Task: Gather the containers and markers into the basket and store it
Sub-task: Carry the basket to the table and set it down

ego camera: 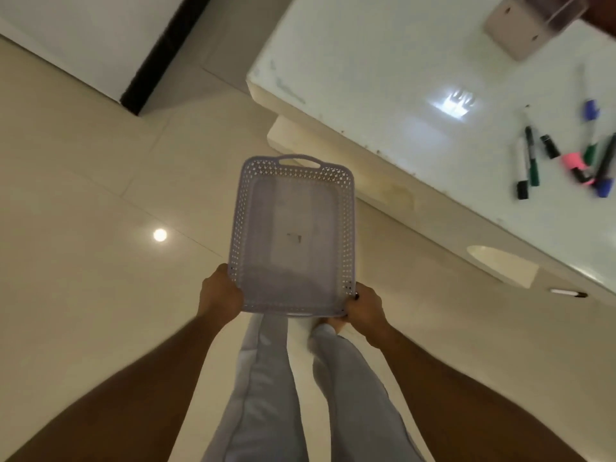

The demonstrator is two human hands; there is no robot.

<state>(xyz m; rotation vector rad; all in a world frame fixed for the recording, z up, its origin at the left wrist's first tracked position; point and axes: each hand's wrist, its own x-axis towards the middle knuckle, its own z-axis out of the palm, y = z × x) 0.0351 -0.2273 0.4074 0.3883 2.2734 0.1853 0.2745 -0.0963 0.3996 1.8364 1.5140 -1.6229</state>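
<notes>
At nine o'clock in the view lies pale tiled floor (83, 195), with one round ceiling-light reflection (160, 235) shining on it and a dark vertical strip (160, 58) of wall or door frame up toward eleven o'clock. Moving toward the centre, the left hand (218, 291) is wrapped around the near left corner of the basket (293, 208), fingers curled under the rim and thumb on the outside wall. The basket is a pale lilac perforated tray with a cut-out handle at its far end (it holds nothing but a small dark mark on its floor), and it is held out over the floor in front of the person's light trouser legs (266, 395). The right hand (363, 310) clasps the near right corner in the same way, fingertips hooked over the edge. Toward two o'clock stands a white glossy table (383, 78), well apart from the basket. On it, at about three o'clock, a loose cluster of markers (566, 158) lies scattered: black, green, blue and pink caps, some overlapping. At one o'clock a clear container (530, 25) sits near the far edge, blurred. Below the table edge, around four o'clock, a single white marker (566, 292) lies on the floor.
</notes>
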